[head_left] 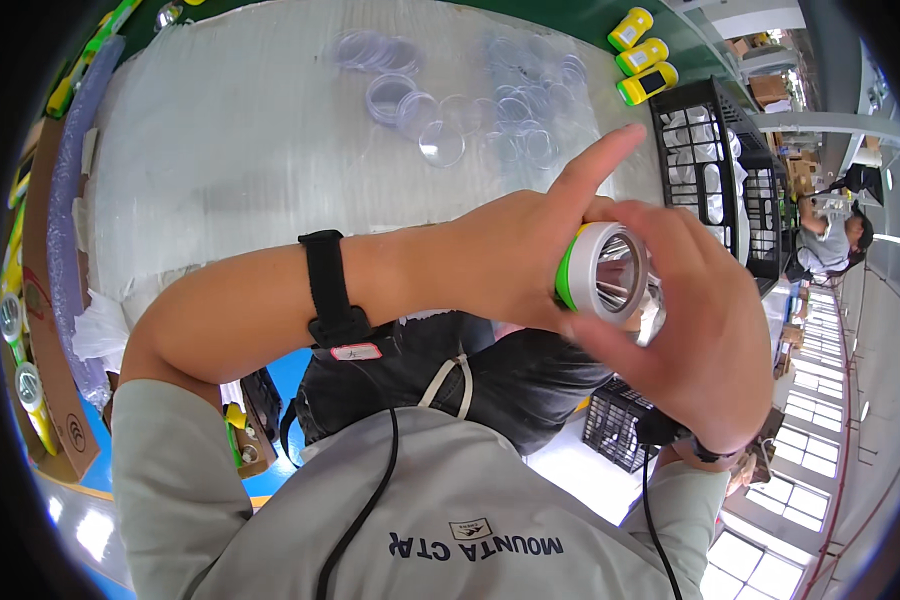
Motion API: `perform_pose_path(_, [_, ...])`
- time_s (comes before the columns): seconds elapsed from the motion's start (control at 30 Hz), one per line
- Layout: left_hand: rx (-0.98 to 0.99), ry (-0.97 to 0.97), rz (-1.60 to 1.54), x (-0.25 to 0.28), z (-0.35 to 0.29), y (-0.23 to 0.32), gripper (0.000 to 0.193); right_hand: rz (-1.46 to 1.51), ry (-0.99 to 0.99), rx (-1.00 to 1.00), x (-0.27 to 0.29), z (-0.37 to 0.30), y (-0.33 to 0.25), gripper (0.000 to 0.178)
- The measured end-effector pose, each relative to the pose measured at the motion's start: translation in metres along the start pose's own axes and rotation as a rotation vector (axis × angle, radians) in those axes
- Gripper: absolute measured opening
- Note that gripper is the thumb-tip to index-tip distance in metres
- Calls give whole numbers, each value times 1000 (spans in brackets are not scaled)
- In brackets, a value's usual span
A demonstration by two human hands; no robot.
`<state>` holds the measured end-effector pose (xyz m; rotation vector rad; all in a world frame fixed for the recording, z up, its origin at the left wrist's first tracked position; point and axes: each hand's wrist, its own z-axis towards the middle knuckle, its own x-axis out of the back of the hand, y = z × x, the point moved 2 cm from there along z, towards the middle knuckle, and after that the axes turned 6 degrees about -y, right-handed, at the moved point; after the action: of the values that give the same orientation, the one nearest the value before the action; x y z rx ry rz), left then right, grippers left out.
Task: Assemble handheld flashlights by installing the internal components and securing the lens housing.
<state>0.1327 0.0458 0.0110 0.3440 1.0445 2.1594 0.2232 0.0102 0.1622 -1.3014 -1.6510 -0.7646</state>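
Observation:
On the right side of the head view, my left hand [525, 250] reaches across and grips a flashlight [578, 270], its thumb stretched out away from it. The flashlight's white front ring surrounds a shiny reflector, with a bright green band behind; the rest of its body is hidden by my hand. My right hand [705, 310] curls around the white ring, index finger and thumb on opposite sides of it, a little blurred by motion. Something shiny shows beneath its fingers beside the reflector; I cannot make out what it is.
Clear round lenses [442, 143] lie loosely on the pale covered worktable [220, 150]. Three yellow-green flashlights [642, 58] stand at the far right, near a black crate [708, 150] of white parts. A cardboard box [55, 350] with flashlights is on the left. Another person [828, 240] sits farther off.

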Motion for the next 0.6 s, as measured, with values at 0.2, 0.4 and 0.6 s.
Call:
perform_pose_path(0.2, [250, -112, 16, -1, 1, 18, 126, -167, -71, 99, 6, -10, 1, 73])
perform_pose_path(0.4, [201, -83, 89, 0, 2, 17, 125, -104, 122, 320, 4, -5, -1, 69])
perform_pose_path(0.6, [213, -64, 103, 1, 1, 20, 125, -124, 85, 303, 0, -5, 2, 75])
